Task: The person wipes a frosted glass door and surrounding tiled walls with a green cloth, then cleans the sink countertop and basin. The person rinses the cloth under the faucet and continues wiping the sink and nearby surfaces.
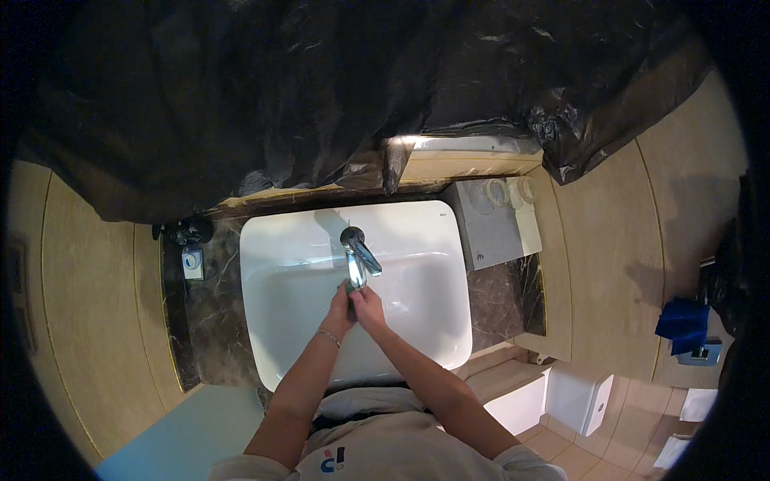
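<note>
Both my arms reach over a white rectangular washbasin (293,321). A chrome faucet (355,268) rises from its back edge, its spout pointing toward me and its lever swung to the right. Just at the spout's end, my left hand (341,307) and my right hand (369,309) come together, fingers curled inward. A narrow dark shape shows between them; whether it is an object or shadow I cannot make out. A thin bracelet (329,337) circles my left wrist. No water stream is plainly visible.
Dark marbled countertop (216,321) surrounds the basin. A grey box (485,228) stands at the right, with round rolls (497,192) on top. At left are a small white-and-blue box (192,263) and a black bag (188,231). Black plastic sheeting (321,88) hangs behind. A blue cloth (682,323) hangs far right.
</note>
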`<action>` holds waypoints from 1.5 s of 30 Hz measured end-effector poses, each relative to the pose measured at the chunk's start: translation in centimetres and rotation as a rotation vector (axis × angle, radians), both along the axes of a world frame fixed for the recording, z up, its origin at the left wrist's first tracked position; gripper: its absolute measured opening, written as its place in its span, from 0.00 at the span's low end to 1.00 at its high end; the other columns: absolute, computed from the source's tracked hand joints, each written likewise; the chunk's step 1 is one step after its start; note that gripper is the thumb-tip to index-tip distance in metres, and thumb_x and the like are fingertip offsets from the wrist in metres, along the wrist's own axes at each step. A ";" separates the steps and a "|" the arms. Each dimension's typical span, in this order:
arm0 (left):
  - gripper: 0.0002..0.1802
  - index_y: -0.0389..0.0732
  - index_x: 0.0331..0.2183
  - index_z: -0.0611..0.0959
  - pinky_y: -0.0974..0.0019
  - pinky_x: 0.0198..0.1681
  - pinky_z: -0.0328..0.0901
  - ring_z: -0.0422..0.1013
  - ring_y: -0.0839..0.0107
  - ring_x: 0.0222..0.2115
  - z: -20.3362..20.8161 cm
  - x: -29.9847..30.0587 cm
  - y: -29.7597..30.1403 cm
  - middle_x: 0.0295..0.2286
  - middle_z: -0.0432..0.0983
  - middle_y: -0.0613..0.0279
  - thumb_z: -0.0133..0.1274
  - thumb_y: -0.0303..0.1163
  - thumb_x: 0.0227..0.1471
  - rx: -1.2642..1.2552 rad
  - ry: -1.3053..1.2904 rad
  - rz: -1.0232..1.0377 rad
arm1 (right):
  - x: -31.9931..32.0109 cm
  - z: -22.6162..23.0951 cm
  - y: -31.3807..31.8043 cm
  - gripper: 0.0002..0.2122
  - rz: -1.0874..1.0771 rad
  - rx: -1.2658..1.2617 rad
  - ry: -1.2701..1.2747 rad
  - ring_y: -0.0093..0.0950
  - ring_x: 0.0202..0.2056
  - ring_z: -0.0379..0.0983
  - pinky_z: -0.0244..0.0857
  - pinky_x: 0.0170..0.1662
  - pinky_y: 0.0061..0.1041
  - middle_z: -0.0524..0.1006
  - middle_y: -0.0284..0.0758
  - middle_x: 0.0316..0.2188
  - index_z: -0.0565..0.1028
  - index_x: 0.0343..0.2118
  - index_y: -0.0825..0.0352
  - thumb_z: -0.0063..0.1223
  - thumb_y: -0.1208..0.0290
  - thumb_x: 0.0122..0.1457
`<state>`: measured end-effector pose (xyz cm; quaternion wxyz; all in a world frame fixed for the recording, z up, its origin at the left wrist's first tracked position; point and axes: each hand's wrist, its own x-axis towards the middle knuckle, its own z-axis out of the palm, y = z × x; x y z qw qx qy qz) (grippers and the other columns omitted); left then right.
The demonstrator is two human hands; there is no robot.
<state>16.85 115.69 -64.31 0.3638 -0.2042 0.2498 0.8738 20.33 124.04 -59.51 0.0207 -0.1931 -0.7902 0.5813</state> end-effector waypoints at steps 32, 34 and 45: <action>0.17 0.41 0.41 0.74 0.61 0.39 0.70 0.73 0.65 0.36 3.0 0.3 0.8 0.35 0.75 0.57 0.42 0.42 0.56 -0.240 -0.011 -0.110 | -2.2 0.6 3.2 0.20 -0.008 -0.016 -0.199 0.45 0.34 0.73 0.65 0.39 0.40 0.76 0.48 0.30 0.75 0.31 0.72 0.46 0.55 0.55; 0.15 0.42 0.38 0.75 0.59 0.38 0.70 0.72 0.66 0.34 -4.1 0.6 -0.9 0.34 0.74 0.60 0.43 0.43 0.56 -0.018 0.074 -0.014 | -0.9 4.8 0.7 0.20 0.087 0.067 -0.220 0.45 0.33 0.74 0.65 0.39 0.40 0.76 0.47 0.29 0.76 0.31 0.69 0.47 0.53 0.54; 0.15 0.41 0.39 0.76 0.59 0.42 0.70 0.73 0.65 0.36 -4.0 -0.9 3.0 0.35 0.75 0.58 0.43 0.39 0.55 -0.183 0.151 -0.071 | -0.7 3.5 6.2 0.16 0.057 0.391 -0.006 0.45 0.26 0.74 0.67 0.32 0.42 0.76 0.43 0.23 0.78 0.26 0.61 0.43 0.54 0.57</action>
